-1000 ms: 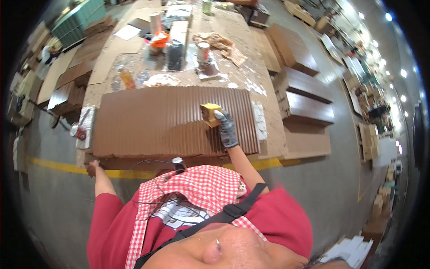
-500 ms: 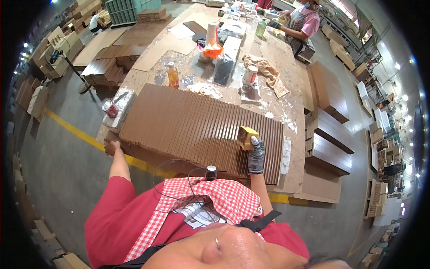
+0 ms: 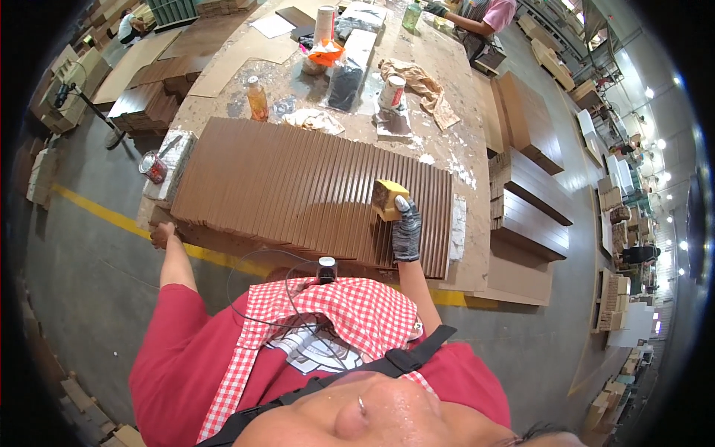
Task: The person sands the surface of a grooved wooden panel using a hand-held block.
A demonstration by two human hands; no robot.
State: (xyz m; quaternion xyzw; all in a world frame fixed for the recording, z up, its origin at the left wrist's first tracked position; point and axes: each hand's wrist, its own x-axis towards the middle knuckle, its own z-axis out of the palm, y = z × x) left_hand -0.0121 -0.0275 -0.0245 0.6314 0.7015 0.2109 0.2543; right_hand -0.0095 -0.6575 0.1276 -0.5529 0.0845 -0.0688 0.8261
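My right hand point(image 3: 406, 229) wears a grey striped glove and is closed on a yellow sponge point(image 3: 392, 200) with a brown-stained face. The sponge is at the right part of a row of brown boards point(image 3: 261, 171) packed side by side on the worktable. Whether it presses on them or hovers just above is hard to tell. Ridged edges show along the right half of the row. My bare left hand point(image 3: 162, 234) is at the table's front left corner, its fingers curled at the edge beside the boards' left end.
Beyond the boards on the worktable point(image 3: 223, 97) are an amber bottle point(image 3: 257, 99), crumpled cloths point(image 3: 424, 89), a white cup point(image 3: 392, 91) and a wrapped block point(image 3: 346, 86). A red can point(image 3: 153, 167) stands left. Another person point(image 3: 484, 18) works at the far end. Stacked panels point(image 3: 532, 194) lie right.
The whole view has shifted, so the table and boards appear higher and further left. My right hand keeps the sponge at nearly the same spot on the boards; my left hand stays at the corner.
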